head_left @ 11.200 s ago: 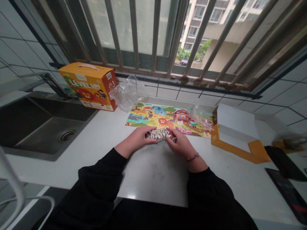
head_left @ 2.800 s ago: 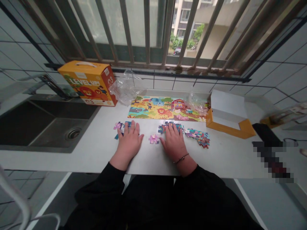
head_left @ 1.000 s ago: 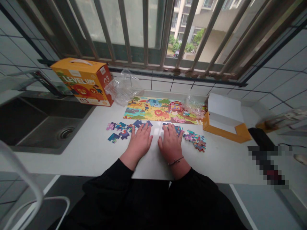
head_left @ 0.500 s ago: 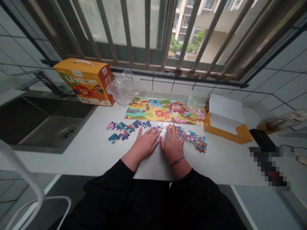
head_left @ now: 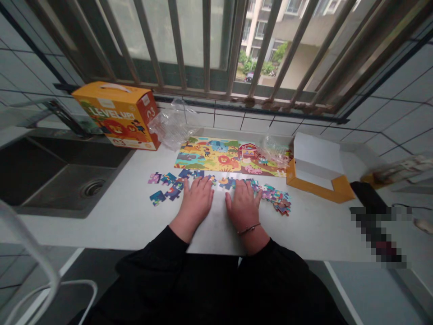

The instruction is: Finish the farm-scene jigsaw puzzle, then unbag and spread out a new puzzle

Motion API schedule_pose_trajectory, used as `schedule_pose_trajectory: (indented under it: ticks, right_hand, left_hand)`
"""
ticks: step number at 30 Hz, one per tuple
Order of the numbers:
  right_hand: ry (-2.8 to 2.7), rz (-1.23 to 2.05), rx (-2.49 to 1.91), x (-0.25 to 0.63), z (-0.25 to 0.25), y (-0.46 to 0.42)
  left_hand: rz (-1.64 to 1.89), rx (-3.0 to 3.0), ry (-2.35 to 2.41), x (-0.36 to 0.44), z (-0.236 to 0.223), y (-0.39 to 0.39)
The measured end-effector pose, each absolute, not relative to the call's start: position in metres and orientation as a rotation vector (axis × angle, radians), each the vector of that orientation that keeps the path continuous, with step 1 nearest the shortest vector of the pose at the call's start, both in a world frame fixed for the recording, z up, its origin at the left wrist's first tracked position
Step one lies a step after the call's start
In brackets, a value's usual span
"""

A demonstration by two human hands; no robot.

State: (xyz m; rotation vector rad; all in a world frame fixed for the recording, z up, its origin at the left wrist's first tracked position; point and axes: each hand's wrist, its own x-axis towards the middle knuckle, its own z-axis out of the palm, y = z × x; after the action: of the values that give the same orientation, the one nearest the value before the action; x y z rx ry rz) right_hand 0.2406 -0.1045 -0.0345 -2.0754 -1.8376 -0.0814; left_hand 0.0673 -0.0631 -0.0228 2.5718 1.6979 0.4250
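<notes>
As hands (head_left: 196,196) (head_left: 242,203) rest flat, jigsaw pieces (head_left: 173,194) flank them

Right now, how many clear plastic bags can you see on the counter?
2. One bag sits between the orange box and the puzzle picture; the other bag lies on the picture's right end, beside the open box.

left hand (head_left: 196,196): flat on countertop (head_left: 135,223), beside jigsaw pieces (head_left: 172,185) | right hand (head_left: 242,203): flat, fingertips among pieces

Barred window (head_left: 189,40) between white tiled walls (head_left: 409,95), daylight apparently dull.
</notes>
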Motion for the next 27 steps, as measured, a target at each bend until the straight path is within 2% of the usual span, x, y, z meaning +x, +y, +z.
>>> schedule_pose_trajectory:
  ticks: [5,12,18,23,27]
  right_hand:
    - [-1.956,0.021,-1.995,0.2408,-0.0373,-0.1041]
    - [-2.05,0.053,-2.007,0.2401,-0.03,-0.1047]
    - [-2.052,0.046,-1.988,0.2402,-0.0299,-0.1066]
    - [-1.817,-0.107,-2.109,0.2433,-0.0346,-0.1088]
    - [-1.796,-0.152,-2.108,0.2448,-0.0361,-0.1108]
  left_hand:
    - [0.292,2.681,1.267,0.0735,-0.0262,-0.0627]
    - [0.301,2.584,1.503,0.0735,-0.0261,-0.0585]
    - [0.236,2.606,1.438,0.0719,-0.0284,-0.0562]
    - [0.235,2.661,1.325,0.0719,-0.0287,-0.0566]
    - [0.243,2.617,1.462,0.0721,-0.0261,-0.0561]
